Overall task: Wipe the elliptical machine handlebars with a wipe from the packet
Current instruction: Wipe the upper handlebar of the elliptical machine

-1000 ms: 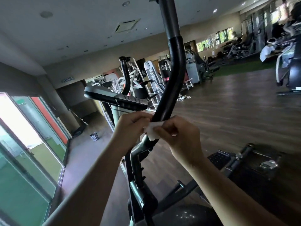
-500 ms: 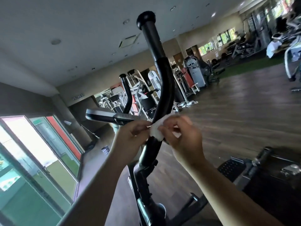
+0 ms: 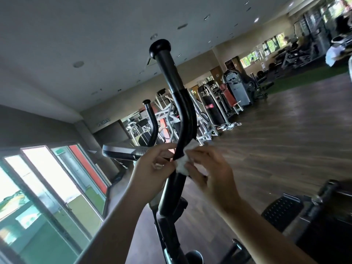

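Observation:
The near black handlebar [image 3: 183,115] of the elliptical rises through the middle of the view, ending in a round cap at the top. A white wipe [image 3: 182,162] is bunched around its lower curved part. My left hand [image 3: 152,173] pinches the wipe from the left side of the bar. My right hand [image 3: 209,174] pinches it from the right, fingers partly spread. The second handlebar [image 3: 151,119] stands further back to the left, beside the tilted console [image 3: 122,152]. The wipe packet is not in view.
Glass doors [image 3: 47,187] line the left wall. Several weight machines [image 3: 215,103] stand in a row behind the elliptical. Wooden floor [image 3: 276,140] spreads to the right. A dark machine with a perforated pedal [image 3: 282,210] sits at the lower right.
The view has tilted up, bringing the handlebar's top cap into sight. Both hands have stayed on the wipe, which now wraps more closely around the bar.

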Available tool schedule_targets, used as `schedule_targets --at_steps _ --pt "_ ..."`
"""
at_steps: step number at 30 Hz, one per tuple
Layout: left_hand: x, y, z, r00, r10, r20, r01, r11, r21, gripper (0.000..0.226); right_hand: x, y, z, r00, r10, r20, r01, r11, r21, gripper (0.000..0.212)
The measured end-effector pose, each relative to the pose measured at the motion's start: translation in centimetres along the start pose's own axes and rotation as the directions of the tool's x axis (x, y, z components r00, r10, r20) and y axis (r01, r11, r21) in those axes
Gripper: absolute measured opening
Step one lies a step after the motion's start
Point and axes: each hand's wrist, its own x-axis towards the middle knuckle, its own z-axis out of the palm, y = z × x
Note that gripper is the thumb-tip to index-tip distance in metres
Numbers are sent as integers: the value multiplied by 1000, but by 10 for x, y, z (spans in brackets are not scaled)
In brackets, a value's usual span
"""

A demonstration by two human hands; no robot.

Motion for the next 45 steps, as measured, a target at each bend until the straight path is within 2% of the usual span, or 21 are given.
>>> schedule_targets --at_steps 3,6,11,14,16,19,25,27,29,31,35,38,39,41,43,45 --pt "1 2 1 1000 19 -9 -19 999 38 47 54 8 -8 989 114 -94 -107 991 81 21" --pt "1 4 1 1000 10 -6 -10 999 53 47 106 16 -10 991 78 -109 -79 997 -4 24" --pt "2 11 0 1000 -23 2 22 998 66 45 89 13 -7 979 196 -54 -181 962 206 19" --pt "7 13 1 999 -32 -1 32 997 77 40 120 15 -6 984 160 -75 -137 960 246 34" --pt "8 15 3 998 -50 -24 51 996 67 39 109 13 -3 980 185 -73 -156 941 300 39" --pt "5 19 7 997 -62 -51 66 994 84 44 73 13 -6 971 229 -63 -193 917 349 41" --pt "2 24 11 989 -111 -94 116 992 47 40 125 24 -4 989 146 -30 -127 931 343 38" --pt "-1 28 15 985 -125 -117 130 991 40 39 84 22 -4 965 262 2 -238 877 418 39" --pt "-4 32 19 981 -133 -141 141 989 48 37 48 16 -8 915 397 74 -381 790 480 36" --pt "-7 33 22 979 -138 -150 148 987 58 35 41 17 -5 864 496 88 -465 717 518 31" --pt "-11 33 22 979 -134 -155 150 984 95 33 36 5 5 803 594 49 -495 620 609 23" --pt "-15 30 20 984 -111 -140 131 982 138 37 -10 -22 7 726 659 197 -614 491 618 16" --pt "-16 29 19 986 -107 -130 126 981 147 39 -14 -26 7 721 661 208 -612 466 639 16" --pt "-19 25 18 987 -110 -115 125 982 139 41 -6 -19 11 712 688 141 -563 439 700 28" --pt "-21 21 17 987 -112 -116 126 985 117 41 0 -18 16 692 717 84 -521 415 746 28" --pt "-22 19 17 988 -105 -115 119 986 120 41 -23 -31 21 667 731 142 -567 374 734 23"
